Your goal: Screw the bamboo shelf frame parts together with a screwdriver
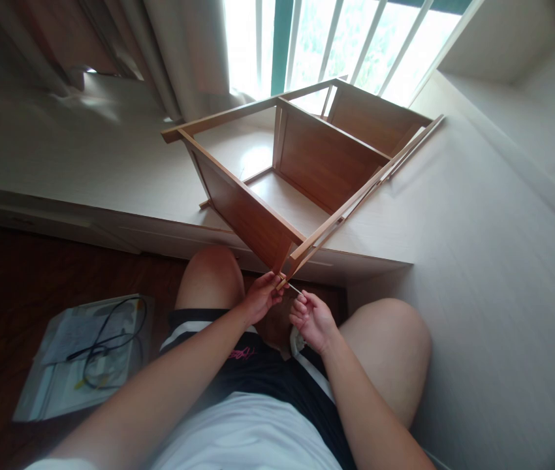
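A brown wooden shelf frame (307,163) lies tipped on a pale raised ledge (111,170), one corner jutting over the ledge's edge toward me. My left hand (262,297) is closed on that near corner, fingers pinched at the end of a thin wooden rail. Just to its right, my right hand (313,321) is closed on a small thin metal tool (294,288), its tip pointing at the same corner. Both hands hover above my lap, between my knees.
A plastic bag with papers and a black cable (86,352) lies on the dark wooden floor at left. Curtains (179,52) and a barred window (336,39) stand behind the shelf. A pale wall panel (478,261) runs along the right.
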Motion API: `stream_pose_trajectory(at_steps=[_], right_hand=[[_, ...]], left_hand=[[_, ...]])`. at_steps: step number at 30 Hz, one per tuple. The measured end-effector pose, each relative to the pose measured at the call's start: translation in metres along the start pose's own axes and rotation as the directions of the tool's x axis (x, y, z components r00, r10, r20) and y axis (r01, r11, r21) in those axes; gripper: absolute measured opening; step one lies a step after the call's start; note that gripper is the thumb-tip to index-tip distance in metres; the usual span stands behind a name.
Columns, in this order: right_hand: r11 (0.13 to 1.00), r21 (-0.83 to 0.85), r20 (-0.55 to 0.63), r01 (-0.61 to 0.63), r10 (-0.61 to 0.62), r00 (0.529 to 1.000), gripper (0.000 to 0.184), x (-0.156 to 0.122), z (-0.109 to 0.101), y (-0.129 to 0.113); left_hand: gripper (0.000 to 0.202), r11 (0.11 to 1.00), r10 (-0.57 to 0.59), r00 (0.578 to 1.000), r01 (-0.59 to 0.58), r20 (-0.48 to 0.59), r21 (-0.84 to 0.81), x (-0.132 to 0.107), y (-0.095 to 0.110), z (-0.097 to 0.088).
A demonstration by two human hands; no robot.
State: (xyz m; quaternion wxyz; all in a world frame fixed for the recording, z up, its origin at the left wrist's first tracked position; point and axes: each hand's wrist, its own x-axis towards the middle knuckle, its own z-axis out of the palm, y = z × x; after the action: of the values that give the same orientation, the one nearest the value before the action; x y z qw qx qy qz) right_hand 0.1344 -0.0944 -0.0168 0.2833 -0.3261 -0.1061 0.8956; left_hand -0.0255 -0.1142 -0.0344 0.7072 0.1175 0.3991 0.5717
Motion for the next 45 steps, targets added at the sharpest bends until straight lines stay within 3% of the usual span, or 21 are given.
stream_pose_trajectory(at_steps=[2, 5, 7, 9, 10, 12, 15, 17, 19, 32, 38, 43, 45], right_hand=[[0.998, 0.049, 0.012, -0.038, 0.038, 0.999, 0.027, -0.001, 0.001, -0.001], [1.0, -0.011, -0.054, -0.01, 0.01, 0.998, 0.029, -0.005, 0.003, -0.003], [0.991, -0.12, -0.12, 0.054, -0.069, 0.99, 0.031, -0.007, 0.001, -0.003], [0.931, -0.331, -0.188, 0.153, -0.224, 0.956, 0.033, -0.01, -0.001, -0.004], [0.855, -0.478, -0.201, 0.202, -0.33, 0.922, 0.035, -0.011, -0.002, -0.004], [0.585, -0.771, -0.129, 0.251, -0.53, 0.838, 0.037, -0.015, -0.003, -0.006], [0.14, -0.961, 0.104, 0.239, -0.618, 0.779, 0.037, -0.021, 0.0, -0.008], [-0.016, -0.971, 0.2, 0.237, -0.597, 0.777, 0.036, -0.023, 0.003, -0.008], [-0.081, -0.966, 0.245, 0.245, -0.585, 0.773, 0.035, -0.024, 0.006, -0.008], [-0.125, -0.96, 0.273, 0.251, -0.613, 0.741, 0.033, -0.019, 0.004, -0.008], [-0.072, -0.962, 0.251, 0.265, -0.621, 0.743, 0.035, -0.017, 0.005, -0.01], [-0.098, -0.955, 0.278, 0.281, -0.634, 0.722, 0.032, -0.019, 0.006, -0.01], [-0.053, -0.955, 0.256, 0.292, -0.644, 0.721, 0.031, -0.018, 0.006, -0.007]], left_hand=[[0.035, 1.0, 0.004, 1.0, -0.004, 0.002, 0.002, 0.0, 0.0, 0.0], [0.036, 1.0, -0.004, 1.0, 0.004, 0.0, 0.009, 0.0, 0.0, 0.0], [0.037, 1.0, -0.013, 1.0, 0.013, 0.001, 0.009, 0.0, 0.001, 0.0], [0.036, 1.0, -0.019, 1.0, 0.019, 0.007, 0.008, 0.0, 0.001, 0.0], [0.034, 1.0, -0.018, 1.0, 0.018, 0.011, 0.007, 0.0, 0.001, 0.0], [0.033, 1.0, -0.016, 1.0, 0.016, 0.014, 0.011, 0.0, 0.001, 0.0], [0.033, 1.0, -0.014, 1.0, 0.013, 0.013, 0.021, 0.0, 0.001, 0.0], [0.033, 1.0, -0.008, 1.0, 0.007, 0.017, 0.023, 0.0, 0.001, 0.0], [0.033, 1.0, -0.001, 1.0, 0.001, 0.023, 0.023, 0.0, 0.001, 0.0], [0.035, 1.0, -0.011, 1.0, 0.011, 0.018, 0.018, 0.001, 0.001, -0.001], [0.039, 1.0, -0.02, 1.0, 0.02, -0.001, 0.012, 0.001, 0.001, 0.0], [0.039, 0.999, -0.032, 0.999, 0.032, 0.012, 0.008, 0.002, 0.0, -0.002], [0.039, 0.999, -0.032, 0.999, 0.031, 0.017, 0.01, 0.002, 0.0, -0.002]])
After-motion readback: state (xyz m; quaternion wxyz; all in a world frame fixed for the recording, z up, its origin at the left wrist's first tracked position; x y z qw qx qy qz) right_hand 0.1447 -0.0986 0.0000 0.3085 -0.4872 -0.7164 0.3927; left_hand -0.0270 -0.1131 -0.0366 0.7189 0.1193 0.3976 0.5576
